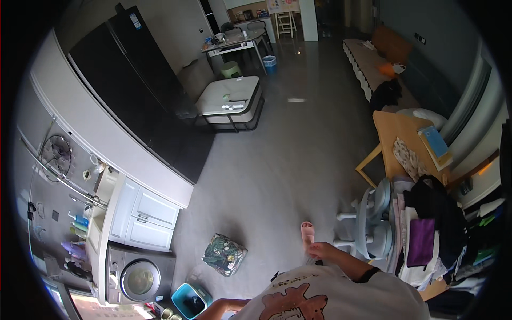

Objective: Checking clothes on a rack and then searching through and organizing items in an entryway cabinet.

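Note:
My right hand (318, 250) is in front of my white printed shirt (298, 288), its fingers curled together. Whatever they may hold is too small to make out. Just beyond that hand, a pink slipper (307, 232) shows on my foot. My left forearm (221, 306) comes in low, beside a teal bin (188, 301) with something dark inside. The shirt hides the fingers of my left hand. On the floor ahead sits a leaf-patterned stool or cushion (224, 255).
To the left stand a front-loading washing machine (140, 277), white cabinets (149, 213) and a tall black fridge (128, 80). Folded clothes (421, 242) and a wooden table (389, 133) line the right. A folded bed (232, 96) and a dining table (234, 45) are farther off.

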The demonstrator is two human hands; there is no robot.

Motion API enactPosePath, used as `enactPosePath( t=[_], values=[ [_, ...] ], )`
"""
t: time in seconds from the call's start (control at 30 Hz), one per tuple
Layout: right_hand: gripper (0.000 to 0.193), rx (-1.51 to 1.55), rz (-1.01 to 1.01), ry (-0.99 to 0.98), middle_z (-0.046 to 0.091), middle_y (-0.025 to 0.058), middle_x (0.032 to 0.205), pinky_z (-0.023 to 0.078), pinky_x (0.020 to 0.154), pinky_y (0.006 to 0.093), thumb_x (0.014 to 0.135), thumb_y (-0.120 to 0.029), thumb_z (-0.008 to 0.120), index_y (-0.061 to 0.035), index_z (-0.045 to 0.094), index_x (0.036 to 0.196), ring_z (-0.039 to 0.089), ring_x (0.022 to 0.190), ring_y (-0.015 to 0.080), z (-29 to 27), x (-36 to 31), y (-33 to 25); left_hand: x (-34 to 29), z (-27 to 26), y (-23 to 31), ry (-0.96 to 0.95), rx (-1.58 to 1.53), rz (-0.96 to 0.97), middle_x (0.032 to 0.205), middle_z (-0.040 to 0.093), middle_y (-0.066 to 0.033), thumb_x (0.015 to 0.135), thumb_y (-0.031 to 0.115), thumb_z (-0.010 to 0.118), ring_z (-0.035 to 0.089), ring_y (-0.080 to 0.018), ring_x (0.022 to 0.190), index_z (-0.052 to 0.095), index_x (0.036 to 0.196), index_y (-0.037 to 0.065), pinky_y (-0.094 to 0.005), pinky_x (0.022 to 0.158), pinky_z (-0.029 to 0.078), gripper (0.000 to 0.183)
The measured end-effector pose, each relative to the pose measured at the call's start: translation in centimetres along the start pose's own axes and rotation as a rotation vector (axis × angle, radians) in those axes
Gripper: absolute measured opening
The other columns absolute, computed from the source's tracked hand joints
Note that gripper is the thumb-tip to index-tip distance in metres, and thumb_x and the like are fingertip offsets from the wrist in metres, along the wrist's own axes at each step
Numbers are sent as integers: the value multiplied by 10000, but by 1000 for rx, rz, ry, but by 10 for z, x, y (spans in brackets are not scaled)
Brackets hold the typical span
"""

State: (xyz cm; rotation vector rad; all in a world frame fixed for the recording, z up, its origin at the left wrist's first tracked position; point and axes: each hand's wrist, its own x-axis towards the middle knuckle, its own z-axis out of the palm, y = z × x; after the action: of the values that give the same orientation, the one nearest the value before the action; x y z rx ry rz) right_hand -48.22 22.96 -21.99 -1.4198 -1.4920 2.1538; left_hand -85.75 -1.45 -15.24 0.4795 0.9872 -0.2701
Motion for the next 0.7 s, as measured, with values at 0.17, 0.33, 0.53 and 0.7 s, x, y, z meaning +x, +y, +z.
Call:
enactPosePath(
  t=[0.17, 0.33, 0.53, 0.7],
  values=[
    [266, -258, -34, -113, 684, 42, 978, 514, 745, 272, 941, -246, 632, -65, 652, 1135, 629, 851, 111, -58, 105, -95, 22, -77, 136, 48, 60, -35, 1438, 452, -133, 846, 557, 593, 522, -266, 1185, 164, 1549, 184, -398, 892, 499, 904],
    [307, -169, -144, 50, 689, 56, 1002, 511, 781, 296, 948, -276, 614, -47, 631, 1153, 643, 892, 132, -155, 161, -213, 3, -147, 271, 85, 165, -38, 1452, 440, -130, 847, 554, 594, 524, -270, 1184, 106, 1565, 206, -399, 880, 504, 935],
    [334, -78, 4, 86, 673, 66, 1049, 508, 800, 303, 956, -298, 591, -67, 615, 1195, 649, 932, 154, -230, 231, -290, -79, -242, 394, 27, 303, -146, 1164, 538, -57, 783, 422, 633, 614, -140, 739, 132, 1545, 363, -308, 691, 535, 914],
    [373, -95, 79, 90, 661, 69, 1071, 505, 815, 313, 952, -303, 583, -61, 590, 1236, 640, 960, 166, -275, 320, -346, -93, -347, 526, 19, 536, -167, 1287, 521, -112, 782, 521, 657, 611, -226, 973, 47, 1555, 365, -395, 787, 536, 997]
  ],
)
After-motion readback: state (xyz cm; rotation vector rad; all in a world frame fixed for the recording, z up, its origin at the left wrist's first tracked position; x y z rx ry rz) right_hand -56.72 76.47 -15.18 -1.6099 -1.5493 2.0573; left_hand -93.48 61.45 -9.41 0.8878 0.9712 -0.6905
